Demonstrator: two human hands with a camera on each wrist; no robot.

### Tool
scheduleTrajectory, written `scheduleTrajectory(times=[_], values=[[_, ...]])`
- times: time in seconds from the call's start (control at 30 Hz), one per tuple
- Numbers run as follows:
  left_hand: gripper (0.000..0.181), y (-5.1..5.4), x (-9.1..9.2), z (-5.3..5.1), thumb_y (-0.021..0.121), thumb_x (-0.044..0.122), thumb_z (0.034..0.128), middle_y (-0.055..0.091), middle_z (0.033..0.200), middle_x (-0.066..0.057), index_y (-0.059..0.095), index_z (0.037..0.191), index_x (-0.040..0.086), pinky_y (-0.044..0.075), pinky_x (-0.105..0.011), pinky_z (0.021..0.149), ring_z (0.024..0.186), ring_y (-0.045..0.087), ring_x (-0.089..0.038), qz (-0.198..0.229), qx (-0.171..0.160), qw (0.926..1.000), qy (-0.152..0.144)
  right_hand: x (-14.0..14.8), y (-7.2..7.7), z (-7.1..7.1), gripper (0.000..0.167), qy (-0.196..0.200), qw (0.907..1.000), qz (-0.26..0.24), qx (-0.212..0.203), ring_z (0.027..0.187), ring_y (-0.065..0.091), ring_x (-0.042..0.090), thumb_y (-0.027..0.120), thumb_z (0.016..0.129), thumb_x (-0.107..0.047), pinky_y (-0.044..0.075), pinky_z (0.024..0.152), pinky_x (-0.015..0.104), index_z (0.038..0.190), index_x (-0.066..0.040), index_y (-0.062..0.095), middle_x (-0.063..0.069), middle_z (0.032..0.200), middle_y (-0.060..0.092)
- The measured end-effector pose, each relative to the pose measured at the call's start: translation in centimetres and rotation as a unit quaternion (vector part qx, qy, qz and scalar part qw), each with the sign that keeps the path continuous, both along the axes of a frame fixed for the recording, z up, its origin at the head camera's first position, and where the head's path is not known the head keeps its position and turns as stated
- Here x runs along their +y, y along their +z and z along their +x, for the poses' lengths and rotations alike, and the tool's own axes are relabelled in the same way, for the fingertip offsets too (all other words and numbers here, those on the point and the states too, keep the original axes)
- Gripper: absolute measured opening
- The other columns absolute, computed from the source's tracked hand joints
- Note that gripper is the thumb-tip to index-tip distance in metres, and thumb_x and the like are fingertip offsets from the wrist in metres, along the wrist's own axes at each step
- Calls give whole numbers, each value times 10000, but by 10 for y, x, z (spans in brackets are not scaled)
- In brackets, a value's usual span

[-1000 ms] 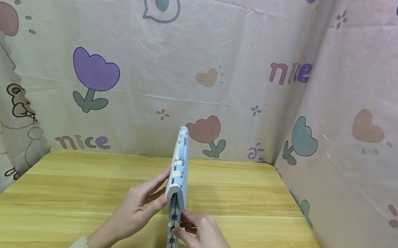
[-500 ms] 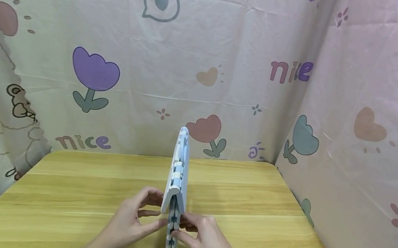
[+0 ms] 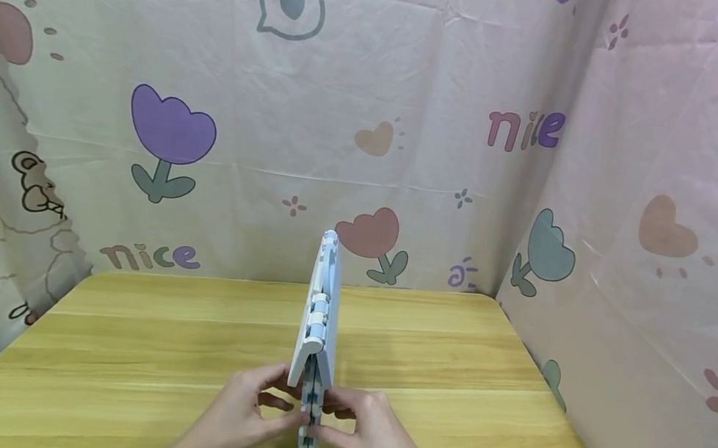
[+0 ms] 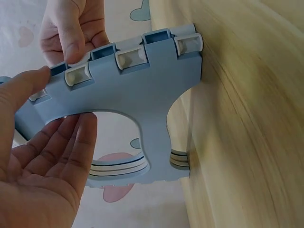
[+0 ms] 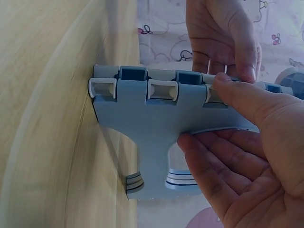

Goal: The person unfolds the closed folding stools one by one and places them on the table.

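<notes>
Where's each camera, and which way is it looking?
Head: on the head, facing forward and down at the folded thing; left hand and right hand show.
Left wrist: on that wrist, facing the thing's blue left side; both hands show.
Right wrist: on that wrist, facing its blue right side; both hands show.
Both wrist views share the table.

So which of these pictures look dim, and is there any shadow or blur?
Head view: brightest, lit fairly evenly, cloth pinker toward the upper right; left wrist view: dimmer, frame fairly crisp, a soft shadow on the table beside it; right wrist view: also dim, grain on the table soft; no strong glare in any view.
</notes>
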State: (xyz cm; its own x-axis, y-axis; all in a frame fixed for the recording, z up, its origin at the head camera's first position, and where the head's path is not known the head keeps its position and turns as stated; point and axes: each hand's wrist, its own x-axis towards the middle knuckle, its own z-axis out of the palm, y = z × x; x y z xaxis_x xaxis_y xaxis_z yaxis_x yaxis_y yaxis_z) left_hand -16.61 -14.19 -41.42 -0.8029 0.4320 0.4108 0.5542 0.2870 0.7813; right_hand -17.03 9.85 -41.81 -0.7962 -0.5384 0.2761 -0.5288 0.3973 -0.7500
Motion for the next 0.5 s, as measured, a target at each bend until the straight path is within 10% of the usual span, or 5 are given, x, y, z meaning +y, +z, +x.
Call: scheduleTrajectory(times=[0.5], values=[[407,-2,-1,0,858,274,931,807,1145,-67,706,1269,106,671,-288,806,1021,768,-156,-211,212,9995,58,2,0,-2,386,-13,9999,101,-109,1062,737,26,797,979,-404,654,918,296,1299,-191,755,-49,1248,795]])
